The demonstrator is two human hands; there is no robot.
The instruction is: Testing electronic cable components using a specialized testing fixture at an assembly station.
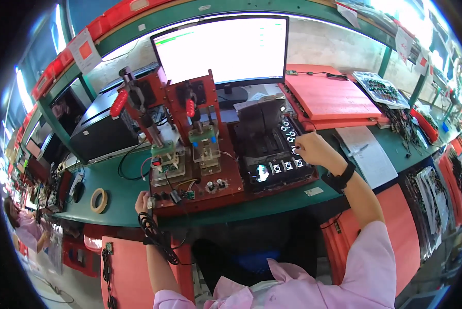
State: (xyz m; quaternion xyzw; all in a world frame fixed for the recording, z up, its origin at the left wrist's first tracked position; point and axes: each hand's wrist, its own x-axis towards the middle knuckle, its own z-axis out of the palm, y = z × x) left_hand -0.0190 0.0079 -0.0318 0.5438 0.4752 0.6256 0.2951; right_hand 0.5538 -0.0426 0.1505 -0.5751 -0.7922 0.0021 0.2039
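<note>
My right hand (316,150) is closed, its fingertips at the right edge of a black control box (262,149) with a row of lit round dials or buttons. Whatever those fingertips press or pinch is hidden. My left hand (142,202) is closed at the front left corner of a red test fixture (220,190), holding a coiled black cable (156,234) that hangs down over the wrist. Two toggle clamps with red handles (119,103) stand on the fixture. Under the left clamp sits a small green circuit board (172,160), with wires running to it.
A lit monitor (223,49) stands behind the fixture, beside a black computer case (105,126). Red foam sheets (334,95) and a paper sheet (370,157) lie at the right. A tape roll (99,200) rests on the green bench at the left. More red foam (390,226) sits below the bench.
</note>
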